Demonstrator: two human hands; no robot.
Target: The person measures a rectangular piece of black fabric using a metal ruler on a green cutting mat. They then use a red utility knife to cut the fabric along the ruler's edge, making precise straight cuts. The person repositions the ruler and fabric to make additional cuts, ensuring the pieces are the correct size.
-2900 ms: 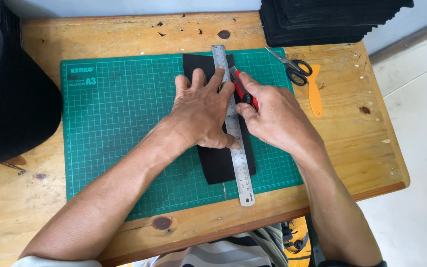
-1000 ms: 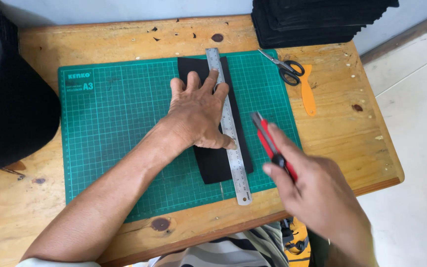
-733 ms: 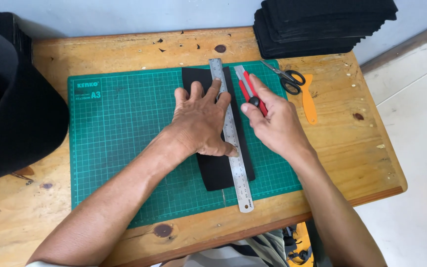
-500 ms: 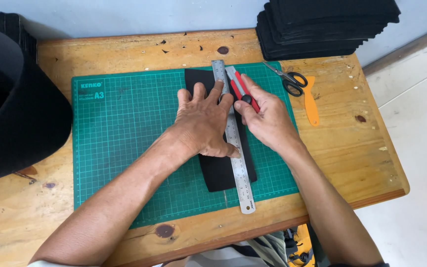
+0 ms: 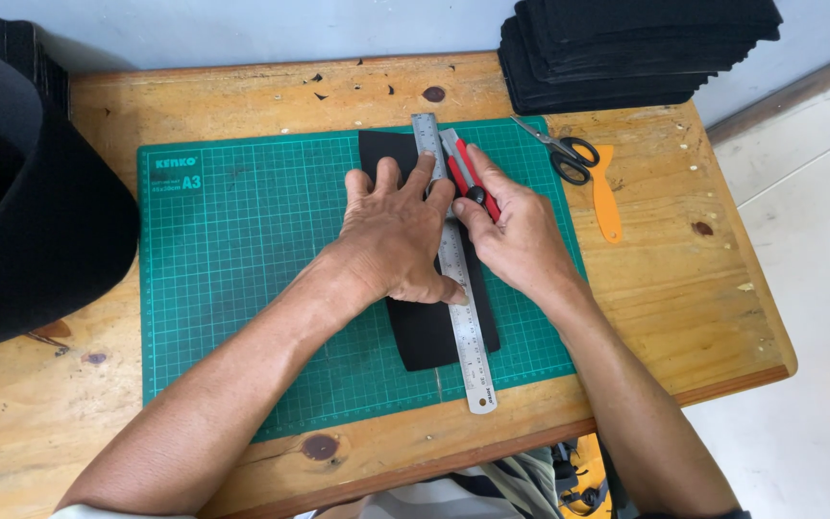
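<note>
Left hand (image 5: 391,235) lies flat, fingers spread, palm down on the black sheet strip (image 5: 434,332), with fingertips and thumb edge also pressing the steel ruler (image 5: 455,279). It grips nothing, only pins things down. Right hand (image 5: 521,235) is curled tight around a red utility knife (image 5: 468,173), forefinger along the top; the knife sits just right of the ruler's edge near the strip's far end, tip pointing away from the person. Can't tell whether the blade touches the material.

The strip lies lengthwise on the green cutting mat (image 5: 242,279), right of the mat's centre. The ruler runs along the strip near its right edge, slightly tilted, its near end sticking out past the strip towards the mat's front edge. A thin sliver of black shows to the right of the ruler.

The mat sits on a wooden table (image 5: 98,423). Scissors with black handles (image 5: 564,149) lie just beyond the mat's far right corner, touching an orange plastic tool (image 5: 607,197) beside them. A stack of black sheets (image 5: 626,53) is at the table's far right corner. A big black roll of material (image 5: 21,202) is at the left edge.
</note>
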